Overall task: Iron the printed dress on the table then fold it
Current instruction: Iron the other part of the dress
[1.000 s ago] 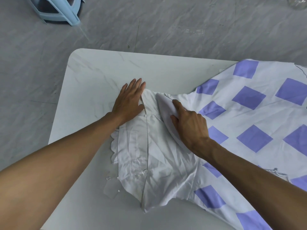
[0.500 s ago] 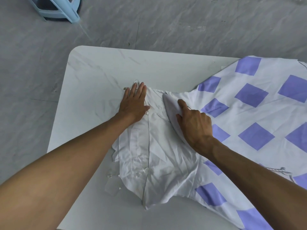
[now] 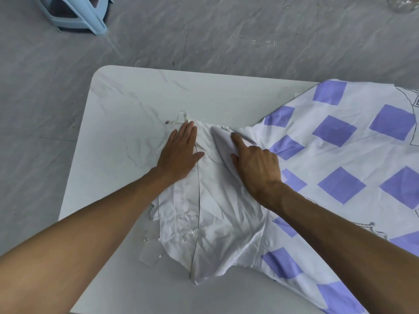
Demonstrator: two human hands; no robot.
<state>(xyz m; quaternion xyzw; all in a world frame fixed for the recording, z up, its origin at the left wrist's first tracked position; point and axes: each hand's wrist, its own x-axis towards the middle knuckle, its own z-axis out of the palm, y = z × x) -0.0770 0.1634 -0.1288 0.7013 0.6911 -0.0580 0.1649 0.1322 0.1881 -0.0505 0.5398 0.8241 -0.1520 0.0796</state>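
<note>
The white dress printed with purple squares (image 3: 226, 211) lies spread on the pale marble-patterned table (image 3: 136, 98). Its plain white upper part is under both hands, and its printed skirt runs away to the right of the right hand, where the picture edge cuts it off. The left hand (image 3: 181, 152) lies flat on the far left edge of the white part, palm down, fingers straight and close together, thumb spread to the side. The right hand (image 3: 256, 164) is just beside it on a raised fold of the white cloth. Its forefinger is stretched along the fold and its thumb is against the side of the fold. The other fingers are curled under, and what they hold is hidden by the hand itself. Both forearms cover parts of the dress nearer to the person. Just beyond the left fingertips a thin transparent strap (image 3: 179, 122) loops on the table, hard to make out against the pale top. Near the left forearm lie small transparent plastic pieces (image 3: 148, 257), also faint. Far beyond the left hand, on the grey floor (image 3: 226, 30), stands a light blue plastic stool (image 3: 74, 14), cut off by the top edge. Far beyond the right hand, in the corner, is a clear object (image 3: 405, 3); I cannot tell what it is.
</note>
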